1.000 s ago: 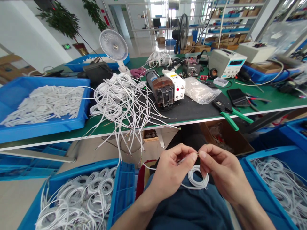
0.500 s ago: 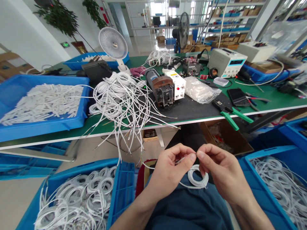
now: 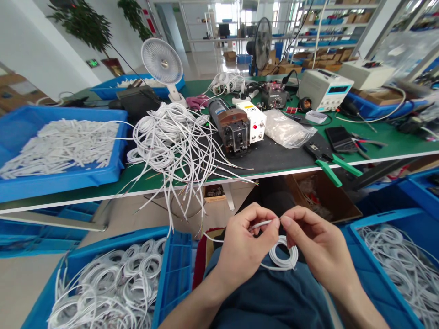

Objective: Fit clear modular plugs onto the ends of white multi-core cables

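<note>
White cable (image 3: pixel 260 224) shows more in my left hand (image 3: pixel 247 240) than just before; it's pinched there, above the lap (image 3: pixel 270 299). My right hand (image 3: pixel 313 242) pinches close by, on what I can't tell. I think fiddly work goes on.

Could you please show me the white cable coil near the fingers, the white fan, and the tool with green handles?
White cable coil (image 3: pixel 284 264): head view, lower part of its ring.
White fan (image 3: pixel 164 64): head view, middle of its guard.
Tool (image 3: pixel 328 172): head view, lower green handle.
</note>
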Demonstrator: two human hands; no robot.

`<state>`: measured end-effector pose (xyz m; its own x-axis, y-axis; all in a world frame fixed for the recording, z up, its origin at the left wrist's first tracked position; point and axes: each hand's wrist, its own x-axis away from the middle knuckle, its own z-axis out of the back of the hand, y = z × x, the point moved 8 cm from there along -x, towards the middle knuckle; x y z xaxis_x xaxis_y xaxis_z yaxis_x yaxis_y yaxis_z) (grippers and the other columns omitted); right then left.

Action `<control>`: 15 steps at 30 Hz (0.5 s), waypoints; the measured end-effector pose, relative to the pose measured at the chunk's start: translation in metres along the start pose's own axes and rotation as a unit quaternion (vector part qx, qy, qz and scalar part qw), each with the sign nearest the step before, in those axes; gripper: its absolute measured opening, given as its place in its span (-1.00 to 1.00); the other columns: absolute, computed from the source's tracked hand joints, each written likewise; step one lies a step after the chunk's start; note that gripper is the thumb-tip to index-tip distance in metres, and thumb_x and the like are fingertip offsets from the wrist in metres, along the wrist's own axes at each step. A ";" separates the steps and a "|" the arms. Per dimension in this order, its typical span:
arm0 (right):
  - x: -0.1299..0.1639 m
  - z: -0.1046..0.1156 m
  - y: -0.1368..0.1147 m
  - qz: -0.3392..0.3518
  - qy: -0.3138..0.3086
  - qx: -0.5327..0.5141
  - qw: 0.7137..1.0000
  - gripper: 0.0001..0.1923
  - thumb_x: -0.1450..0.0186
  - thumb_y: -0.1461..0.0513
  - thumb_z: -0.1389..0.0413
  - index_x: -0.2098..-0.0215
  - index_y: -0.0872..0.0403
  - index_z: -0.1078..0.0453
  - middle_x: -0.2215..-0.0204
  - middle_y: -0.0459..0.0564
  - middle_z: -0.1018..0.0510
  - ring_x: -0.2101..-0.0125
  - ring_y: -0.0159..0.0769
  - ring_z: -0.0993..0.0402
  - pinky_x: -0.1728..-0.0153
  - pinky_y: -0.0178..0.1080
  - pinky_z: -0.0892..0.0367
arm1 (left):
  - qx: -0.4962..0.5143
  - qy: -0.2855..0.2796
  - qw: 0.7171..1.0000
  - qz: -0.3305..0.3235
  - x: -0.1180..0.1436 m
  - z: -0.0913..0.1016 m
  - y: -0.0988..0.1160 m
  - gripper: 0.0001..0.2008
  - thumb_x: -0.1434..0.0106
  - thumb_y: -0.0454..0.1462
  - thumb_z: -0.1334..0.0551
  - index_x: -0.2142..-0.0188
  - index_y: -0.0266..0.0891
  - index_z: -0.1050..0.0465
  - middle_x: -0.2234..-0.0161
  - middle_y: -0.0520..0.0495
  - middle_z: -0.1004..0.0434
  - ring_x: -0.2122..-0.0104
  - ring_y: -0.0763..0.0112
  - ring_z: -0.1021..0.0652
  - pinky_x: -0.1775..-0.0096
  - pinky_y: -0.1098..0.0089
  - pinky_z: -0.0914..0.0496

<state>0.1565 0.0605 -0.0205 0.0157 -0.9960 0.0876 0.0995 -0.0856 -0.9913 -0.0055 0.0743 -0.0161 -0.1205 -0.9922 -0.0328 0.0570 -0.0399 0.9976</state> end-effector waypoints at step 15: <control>-0.029 0.061 -0.010 0.144 0.194 0.219 0.945 -0.91 -0.47 0.18 -0.26 0.19 0.02 -0.53 0.26 -0.01 -0.60 0.27 -0.21 -0.53 0.20 -0.17 -0.38 | -0.079 -0.063 0.991 -0.091 -0.071 -0.058 0.001 -0.88 -0.47 -0.30 -0.30 0.22 -0.22 -0.61 0.26 -0.03 -0.61 0.28 0.39 -0.57 0.25 0.43 -0.40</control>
<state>0.2158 0.0922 -0.0070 -0.2528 -0.9175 -0.3070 0.5503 0.1246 -0.8256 0.0604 0.1374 -0.0163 -0.2660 -0.9445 -0.1929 0.1761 -0.2444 0.9536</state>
